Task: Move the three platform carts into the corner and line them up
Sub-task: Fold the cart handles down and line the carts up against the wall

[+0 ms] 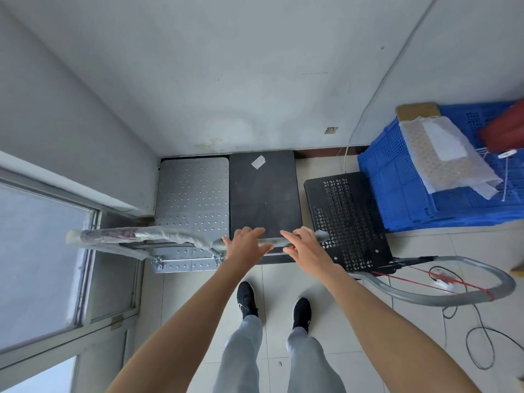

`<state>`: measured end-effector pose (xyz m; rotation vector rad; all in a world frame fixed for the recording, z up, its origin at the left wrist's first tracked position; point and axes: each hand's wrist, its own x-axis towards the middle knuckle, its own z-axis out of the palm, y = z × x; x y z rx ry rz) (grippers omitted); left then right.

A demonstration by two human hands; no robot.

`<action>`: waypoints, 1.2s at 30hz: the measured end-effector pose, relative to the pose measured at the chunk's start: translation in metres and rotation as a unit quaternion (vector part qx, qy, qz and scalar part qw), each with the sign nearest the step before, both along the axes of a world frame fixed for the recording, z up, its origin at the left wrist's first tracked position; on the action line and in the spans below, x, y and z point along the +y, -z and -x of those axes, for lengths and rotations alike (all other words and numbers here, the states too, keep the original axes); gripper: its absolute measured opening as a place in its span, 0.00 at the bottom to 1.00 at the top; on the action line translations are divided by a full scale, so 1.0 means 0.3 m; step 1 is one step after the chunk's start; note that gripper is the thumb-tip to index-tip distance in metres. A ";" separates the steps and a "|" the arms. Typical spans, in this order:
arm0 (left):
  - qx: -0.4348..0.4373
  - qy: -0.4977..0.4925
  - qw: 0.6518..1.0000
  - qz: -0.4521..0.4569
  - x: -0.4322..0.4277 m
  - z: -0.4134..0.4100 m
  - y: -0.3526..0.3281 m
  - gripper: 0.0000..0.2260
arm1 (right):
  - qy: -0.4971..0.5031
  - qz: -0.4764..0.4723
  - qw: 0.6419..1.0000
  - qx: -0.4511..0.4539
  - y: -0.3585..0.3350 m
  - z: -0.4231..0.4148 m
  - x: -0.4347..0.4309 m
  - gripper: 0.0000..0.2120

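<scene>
My left hand [246,244] and my right hand [304,246] both rest on the grey handle bar [276,241] of the middle cart [263,194], the one with the flat black deck. The fingers [255,232] of both hands are loosely spread over the bar, not closed around it. This cart stands with its far end at the wall. Just beside it on the left, in the corner, is the grey dotted cart [192,191]. On the right, a little apart and slightly turned, stands the black perforated cart [347,217], nearer to me, beside blue crates [397,180].
</scene>
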<state>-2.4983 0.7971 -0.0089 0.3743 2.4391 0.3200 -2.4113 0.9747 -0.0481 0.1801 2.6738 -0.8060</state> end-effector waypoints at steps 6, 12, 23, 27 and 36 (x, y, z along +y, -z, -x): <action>0.039 0.051 0.998 -0.019 0.159 -0.047 -0.095 0.24 | 0.032 -0.104 0.994 0.010 -0.094 -0.069 0.118 0.24; 0.063 0.081 0.994 -0.040 0.469 -0.260 -0.143 0.24 | 0.011 -0.186 0.982 0.037 -0.117 -0.265 0.479 0.26; -0.020 0.071 0.996 -0.045 1.222 -0.914 -0.020 0.23 | 0.040 -0.182 0.983 0.004 -0.077 -0.994 1.236 0.24; -0.043 0.079 0.995 -0.048 1.388 -1.061 -0.009 0.22 | 0.019 -0.184 0.982 -0.032 -0.033 -1.089 1.407 0.23; -0.063 0.037 0.997 -0.016 1.424 -1.029 0.034 0.10 | -0.006 -0.082 0.997 -0.013 0.056 -1.033 1.441 0.27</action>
